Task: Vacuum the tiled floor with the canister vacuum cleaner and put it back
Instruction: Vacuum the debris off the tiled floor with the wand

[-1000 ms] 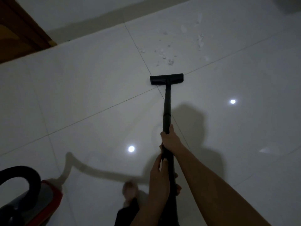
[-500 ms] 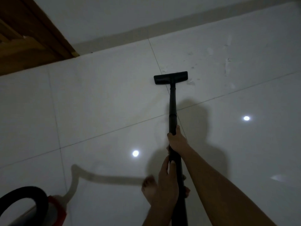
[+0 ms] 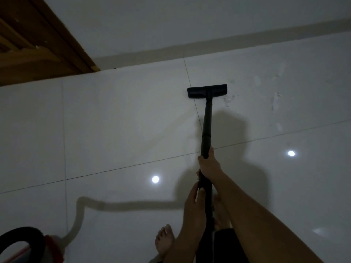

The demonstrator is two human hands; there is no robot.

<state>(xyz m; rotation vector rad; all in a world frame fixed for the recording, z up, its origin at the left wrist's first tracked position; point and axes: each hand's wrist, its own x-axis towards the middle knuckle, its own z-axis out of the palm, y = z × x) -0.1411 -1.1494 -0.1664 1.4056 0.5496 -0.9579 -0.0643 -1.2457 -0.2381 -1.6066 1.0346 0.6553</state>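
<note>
both hands, right hand [image 3: 209, 166] above left hand [image 3: 193, 209], curl their fingers around the black wand [image 3: 207, 128].

Glossy white floor tiles [image 3: 117, 118] are crossed by dark grout lines [image 3: 114, 169] around the right hand [image 3: 209, 166], bounded beyond it by a plain white wall [image 3: 171, 21] and, leftward, a brown wooden door [image 3: 34, 52].
</note>
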